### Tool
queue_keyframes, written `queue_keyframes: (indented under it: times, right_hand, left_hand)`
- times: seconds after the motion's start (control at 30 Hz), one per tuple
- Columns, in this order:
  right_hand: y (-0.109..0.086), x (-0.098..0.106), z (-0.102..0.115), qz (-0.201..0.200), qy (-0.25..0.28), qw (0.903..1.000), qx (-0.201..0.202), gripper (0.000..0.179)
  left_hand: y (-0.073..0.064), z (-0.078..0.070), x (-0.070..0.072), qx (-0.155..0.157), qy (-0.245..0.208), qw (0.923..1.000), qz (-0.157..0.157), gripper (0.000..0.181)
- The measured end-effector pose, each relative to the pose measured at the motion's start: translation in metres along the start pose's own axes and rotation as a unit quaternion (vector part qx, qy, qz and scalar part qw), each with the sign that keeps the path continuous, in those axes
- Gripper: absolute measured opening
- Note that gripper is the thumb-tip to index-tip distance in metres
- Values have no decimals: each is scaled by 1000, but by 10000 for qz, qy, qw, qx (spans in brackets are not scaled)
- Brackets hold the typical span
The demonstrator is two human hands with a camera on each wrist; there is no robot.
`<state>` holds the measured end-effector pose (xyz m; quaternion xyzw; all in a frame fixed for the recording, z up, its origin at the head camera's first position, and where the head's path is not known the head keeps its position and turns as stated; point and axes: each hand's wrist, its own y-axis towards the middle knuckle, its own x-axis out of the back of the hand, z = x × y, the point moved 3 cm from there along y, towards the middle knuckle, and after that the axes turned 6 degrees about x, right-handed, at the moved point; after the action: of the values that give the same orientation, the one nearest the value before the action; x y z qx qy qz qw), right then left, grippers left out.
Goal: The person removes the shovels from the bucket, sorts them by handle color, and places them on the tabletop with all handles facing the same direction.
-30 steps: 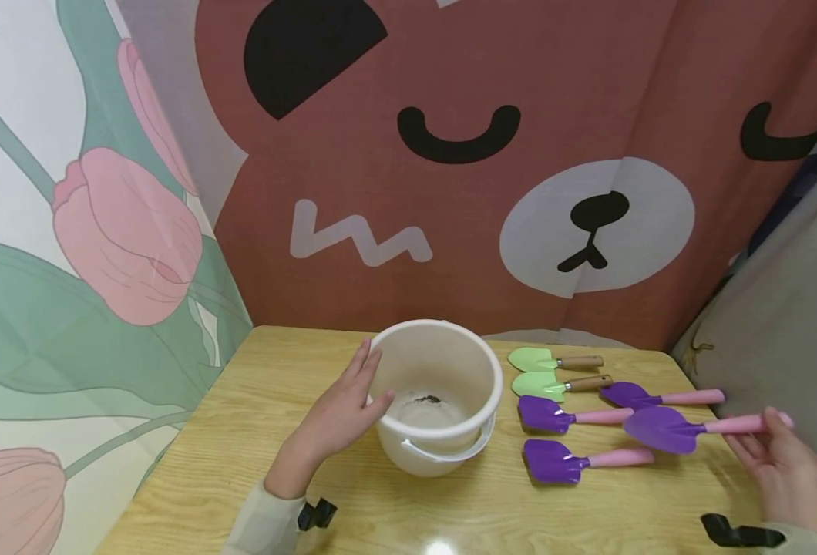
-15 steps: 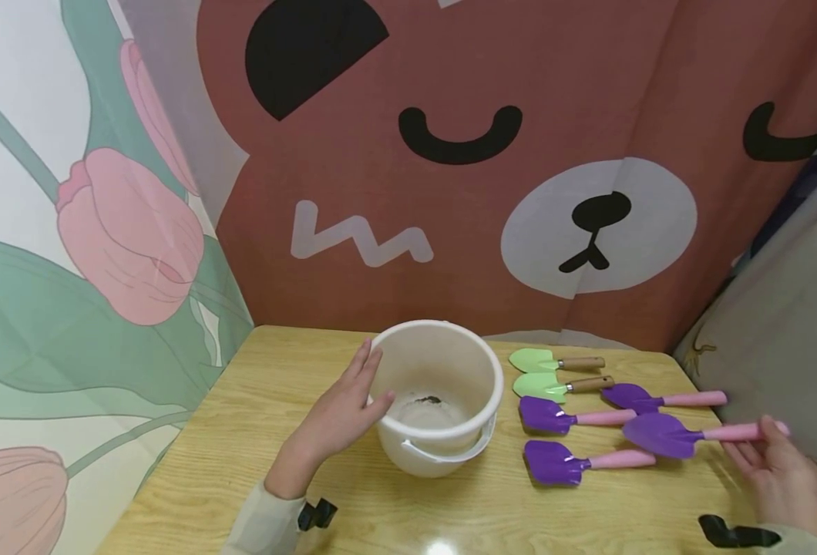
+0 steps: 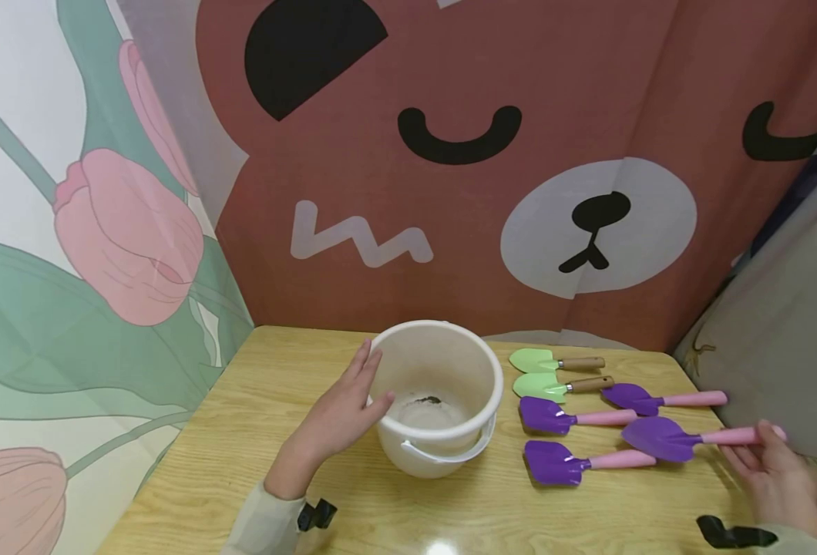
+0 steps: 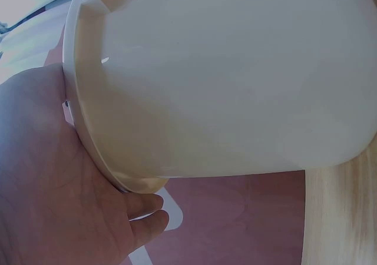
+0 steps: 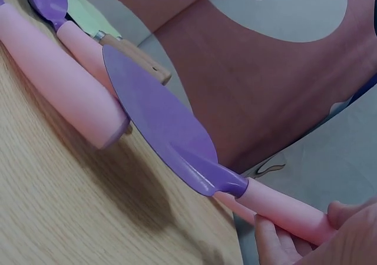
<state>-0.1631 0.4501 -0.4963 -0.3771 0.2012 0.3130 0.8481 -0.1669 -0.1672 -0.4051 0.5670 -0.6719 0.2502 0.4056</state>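
Observation:
My right hand [image 3: 783, 478] holds a purple trowel [image 3: 661, 439] by the end of its pink handle, at the table's right edge. Its blade points left; in the right wrist view the trowel [image 5: 162, 121] hangs over the wood with a shadow below. My left hand [image 3: 339, 416] rests against the left rim of a white bucket [image 3: 497, 378], fingers extended along the rim and thumb over its near side. In the left wrist view my palm [image 4: 65, 176] lies along the bucket's rim [image 4: 88, 129]. A few dark specks [image 3: 429, 399] lie on the bucket's bottom.
Right of the bucket lie two green trowels [image 3: 540, 385] with wooden handles, two purple square shovels [image 3: 554, 462] with pink handles, and another purple trowel [image 3: 630, 397]. The wooden table [image 3: 256, 385] meets a bear-print curtain [image 3: 464, 254] behind; grey cloth [image 3: 783, 308] hangs at the right.
The trowel in my right hand has sunk slightly toward the tabletop, the hand shifting a little left and down with it. My left hand and the bucket have stayed in place.

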Motion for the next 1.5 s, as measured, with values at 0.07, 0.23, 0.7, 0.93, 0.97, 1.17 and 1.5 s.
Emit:
queue_keyframes:
  times: [0.07,0.23,0.7,0.93,0.97,1.17,1.5]
  right_hand:
    - [1,0,0,137,-22,9999,-22,3]
    - [2,2,-2,197,-50,9998,-41,8]
    - [6,1,4,-181,15,9998,33,15]
    - [9,0,5,-478,-161,9983,281,14]
    - [9,0,5,-528,-163,9980,310,13]
    - [12,-1,7,-558,-106,9977,364,12]
    - [14,4,-1,-303,-584,9977,150,10]
  left_hand:
    - [0,0,0,-4,3,10000,5,77]
    - [0,0,1,-1,16,10000,18,80]
    - [0,0,2,31,-31,10000,-41,76]
    - [0,1,1,-3,55,10000,-34,81]
    - [0,1,1,6,61,10000,-28,81]
    - [0,0,1,17,14,10000,-51,80]
    - [0,1,0,-17,-12,10000,-55,79]
